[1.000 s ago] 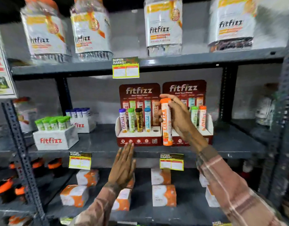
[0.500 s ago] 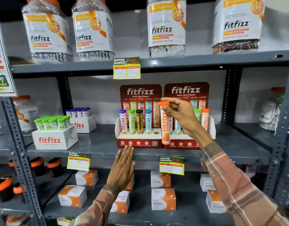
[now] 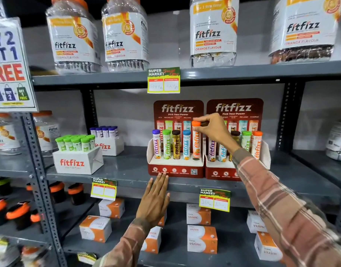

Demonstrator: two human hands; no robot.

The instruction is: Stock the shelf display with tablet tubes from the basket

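Two red fitfizz display stands sit side by side on the middle shelf. The left stand (image 3: 175, 166) holds purple, green, brown and blue capped tubes. My right hand (image 3: 214, 130) pinches the orange cap of an orange tablet tube (image 3: 196, 143), which stands upright with its lower end at the stand's rightmost hole. My left hand (image 3: 156, 199) lies flat, fingers together, against the shelf's front edge just below the left stand. The right stand (image 3: 223, 168) carries several tubes, partly hidden by my right arm. No basket is in view.
A white fitfizz box of green capped tubes (image 3: 77, 151) and one of purple capped tubes (image 3: 108, 139) stand to the left. Large jars (image 3: 214, 33) line the top shelf. Orange and white boxes (image 3: 201, 238) fill the lower shelf. Price tags (image 3: 163, 80) hang from shelf edges.
My right hand has carried the orange tube left and back, from in front of the stands into the left stand's rightmost slot, now gripping it by the cap. My left hand stays put.
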